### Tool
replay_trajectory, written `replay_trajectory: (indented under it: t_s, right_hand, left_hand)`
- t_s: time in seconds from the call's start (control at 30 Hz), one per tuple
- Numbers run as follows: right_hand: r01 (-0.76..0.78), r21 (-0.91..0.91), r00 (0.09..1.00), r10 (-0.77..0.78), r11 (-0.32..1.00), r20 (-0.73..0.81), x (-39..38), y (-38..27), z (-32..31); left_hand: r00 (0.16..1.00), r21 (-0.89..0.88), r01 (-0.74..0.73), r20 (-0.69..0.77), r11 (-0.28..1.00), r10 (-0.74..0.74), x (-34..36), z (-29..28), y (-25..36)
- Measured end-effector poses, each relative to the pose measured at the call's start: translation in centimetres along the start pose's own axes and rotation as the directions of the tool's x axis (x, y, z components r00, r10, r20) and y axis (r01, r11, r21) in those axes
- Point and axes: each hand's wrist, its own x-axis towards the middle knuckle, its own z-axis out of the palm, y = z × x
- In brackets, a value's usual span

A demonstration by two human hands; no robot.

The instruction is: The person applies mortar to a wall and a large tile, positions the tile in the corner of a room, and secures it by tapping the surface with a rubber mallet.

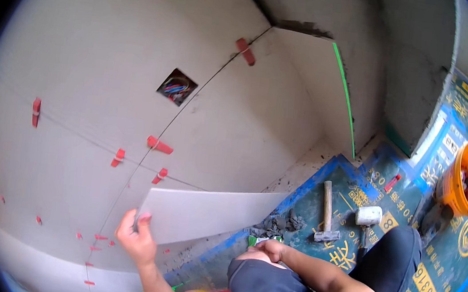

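Note:
My left hand (138, 240) grips the left end of a long pale tile strip (209, 215), thumb on its face. The strip stands tilted in front of the lower tiled wall (234, 140), its far end reaching toward the corner. Close to my bent knee (269, 288), my right hand (273, 249) has its fingers curled; what they hold, if anything, is hidden. Just beside those fingers a small green and white thing (256, 241) shows. Dark mortar lumps (283, 223) lie on the floor beyond my right hand.
A hammer (327, 214) and a white-headed mallet (368, 216) lie on the green floor covering. At right stands an orange bucket (448, 188). Red wedges (159, 145) sit in the wall joints, and wires show in a square opening (177, 87).

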Motion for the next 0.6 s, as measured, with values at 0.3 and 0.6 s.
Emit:
replay_trajectory:
  t_s: [0.3, 0.6]
  right_hand:
    - [0.198, 0.273, 0.979, -0.203, 0.942, -0.01, -0.7, 1.2, 4.9]
    - [0.391, 0.17, 0.897, -0.415, 0.905, 0.148, -8.9, -6.5, 6.4]
  left_hand:
    - [0.931, 0.029, 0.354, 0.081, 0.935, -0.356, -0.9, -10.8, -5.7]
    - [0.619, -0.472, 0.651, -0.125, 0.595, -0.776, -8.6, -11.1, -11.6]
